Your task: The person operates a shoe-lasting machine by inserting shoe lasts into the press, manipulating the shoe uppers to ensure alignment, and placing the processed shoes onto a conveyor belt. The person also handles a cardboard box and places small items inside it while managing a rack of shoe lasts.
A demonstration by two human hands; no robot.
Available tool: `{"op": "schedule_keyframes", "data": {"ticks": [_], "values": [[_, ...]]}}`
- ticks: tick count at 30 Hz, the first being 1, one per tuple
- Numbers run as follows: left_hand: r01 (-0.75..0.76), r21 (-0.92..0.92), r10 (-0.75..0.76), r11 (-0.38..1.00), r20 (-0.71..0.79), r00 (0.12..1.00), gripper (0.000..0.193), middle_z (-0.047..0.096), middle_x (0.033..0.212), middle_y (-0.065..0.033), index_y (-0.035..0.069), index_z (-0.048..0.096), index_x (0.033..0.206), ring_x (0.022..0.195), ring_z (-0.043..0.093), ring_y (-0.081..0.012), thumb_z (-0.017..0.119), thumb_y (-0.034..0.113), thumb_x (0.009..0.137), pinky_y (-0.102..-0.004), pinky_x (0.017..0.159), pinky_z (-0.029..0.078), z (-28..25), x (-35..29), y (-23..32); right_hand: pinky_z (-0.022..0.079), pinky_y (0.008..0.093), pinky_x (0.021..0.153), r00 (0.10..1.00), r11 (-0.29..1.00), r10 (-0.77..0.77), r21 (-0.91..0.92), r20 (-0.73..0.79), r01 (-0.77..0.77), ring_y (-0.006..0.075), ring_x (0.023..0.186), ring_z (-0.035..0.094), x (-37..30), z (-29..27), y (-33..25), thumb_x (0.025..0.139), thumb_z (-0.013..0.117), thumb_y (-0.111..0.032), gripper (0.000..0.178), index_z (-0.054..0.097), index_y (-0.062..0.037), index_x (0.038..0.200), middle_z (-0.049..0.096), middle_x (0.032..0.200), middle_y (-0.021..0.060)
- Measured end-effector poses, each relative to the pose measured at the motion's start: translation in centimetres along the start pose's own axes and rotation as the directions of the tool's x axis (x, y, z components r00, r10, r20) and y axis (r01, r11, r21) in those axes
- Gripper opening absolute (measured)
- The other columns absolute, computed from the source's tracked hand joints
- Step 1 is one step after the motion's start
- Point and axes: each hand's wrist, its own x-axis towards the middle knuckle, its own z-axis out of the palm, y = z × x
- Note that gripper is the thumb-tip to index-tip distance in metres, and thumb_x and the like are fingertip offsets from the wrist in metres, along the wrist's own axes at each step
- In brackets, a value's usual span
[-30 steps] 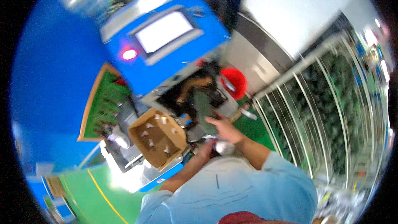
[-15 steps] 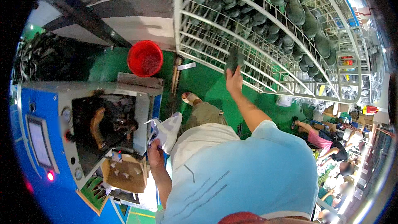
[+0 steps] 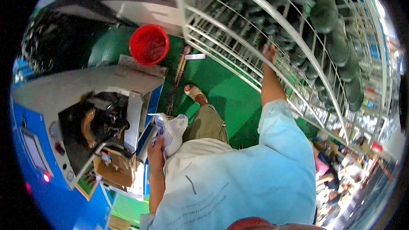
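Observation:
My left hand (image 3: 156, 148) is closed around a white and pale lilac sneaker (image 3: 174, 133), holding it beside the machine and in front of my shirt. My right arm stretches out to a white wire rack (image 3: 238, 38), and my right hand (image 3: 269, 53) is in among its bars. Dark grey shoe lasts (image 3: 324, 12) fill the rack's shelves in rows, some of them close around that hand. Its fingers are smeared and partly lost against the dark lasts, so whether they grip one does not show.
On my left stands a blue and grey machine (image 3: 25, 115) with a dark open chamber, a screen and a red light. A cardboard box (image 3: 114, 171) sits by it. A red bucket (image 3: 149, 44) is on the green floor (image 3: 230, 89). Other people work far right.
My right hand has moved right and farther in, from the rack's near edge to among its bars. The dark shoe last it held is no longer distinct. The sneaker stays in my left hand.

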Motion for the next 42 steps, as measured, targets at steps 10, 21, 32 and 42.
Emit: {"op": "schedule_keyframes", "data": {"ticks": [10, 21, 32, 42], "values": [[-0.586, -0.452, 0.295, 0.672, -0.563, 0.772, 0.042, 0.067, 0.115, -0.0079, 0.004, 0.063, 0.121, 0.104, 0.062, -0.0191, 0.065, 0.038, 0.096, -0.0329, 0.088, 0.051, -28.1, -6.5, -12.8, 0.055, 0.0353, 0.09, 0.541, 0.897, -0.418, 0.24, 0.73, 0.37, 0.0232, 0.103, 0.071, -33.7, 1.4, -26.6, 0.101, 0.063, -0.023, 0.037, 0.065, 0.0038, 0.127, 0.074, 0.114, 0.0155], [0.162, -0.04, -0.124, 0.986, -0.823, 0.555, 0.036, 0.068, 0.125, -0.0211, 0.004, 0.075, 0.099, 0.108, 0.067, -0.0407, 0.074, 0.037, 0.085, -0.0477, 0.09, 0.053, -44.2, 0.6, -35.7, 0.054, 0.0417, 0.097, -0.163, -0.251, -0.966, 0.884, -0.202, 0.394, 0.0344, 0.123, 0.063, -71.4, -3.0, -61.7, 0.099, 0.059, -0.005, 0.037, 0.059, 0.0064, 0.134, 0.064, 0.132, 0.0217], [-0.225, 0.017, 0.133, 0.974, -0.849, 0.511, 0.068, 0.071, 0.117, -0.0232, 0.002, 0.06, 0.129, 0.107, 0.068, -0.0394, 0.084, 0.039, 0.078, -0.0446, 0.092, 0.053, -63.9, 15.1, -25.2, 0.035, 0.0471, 0.108, -0.272, -0.462, -0.832, 0.333, -0.484, 0.822, 0.0352, 0.126, 0.057, -82.3, 3.4, -65.2, 0.107, 0.029, -0.034, 0.051, 0.06, 0.0007, 0.127, 0.064, 0.132, 0.0206], [-0.393, -0.315, -0.123, 0.864, -0.888, 0.443, 0.044, 0.075, 0.103, -0.0115, 0.002, 0.071, 0.107, 0.094, 0.068, -0.0252, 0.084, 0.031, 0.077, -0.0378, 0.087, 0.05, -65.7, 25.2, -20.3, 0.034, 0.0539, 0.109, -0.371, -0.487, -0.833, 0.229, -0.41, 0.843, 0.0412, 0.128, 0.053, -80.2, 3.7, -63.9, 0.104, 0.028, -0.044, 0.059, 0.052, 0.001, 0.135, 0.057, 0.138, 0.0253]]}}
